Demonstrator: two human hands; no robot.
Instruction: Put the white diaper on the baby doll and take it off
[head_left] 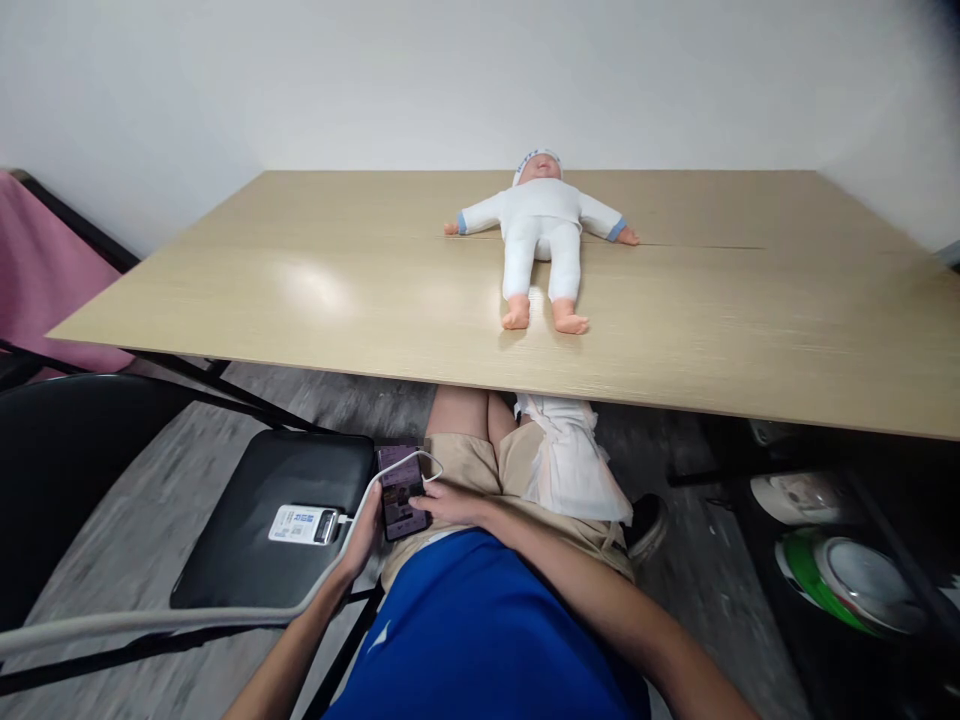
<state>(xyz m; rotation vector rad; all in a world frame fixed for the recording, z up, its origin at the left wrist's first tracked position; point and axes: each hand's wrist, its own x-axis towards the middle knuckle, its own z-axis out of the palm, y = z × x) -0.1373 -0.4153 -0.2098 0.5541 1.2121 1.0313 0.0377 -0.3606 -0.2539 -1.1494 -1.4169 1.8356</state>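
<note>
Holds smartphone (403, 497) in fingers of left hand (364, 532), below tabletop (247, 275) | touches smartphone with right hand (454, 503); cannot tell grip | baby doll (541, 208) supine on tabletop

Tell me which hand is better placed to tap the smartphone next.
Probably the right hand: its fingers reach over the lower part of the smartphone, while the left hand seems occupied supporting the opposite edge.
</note>
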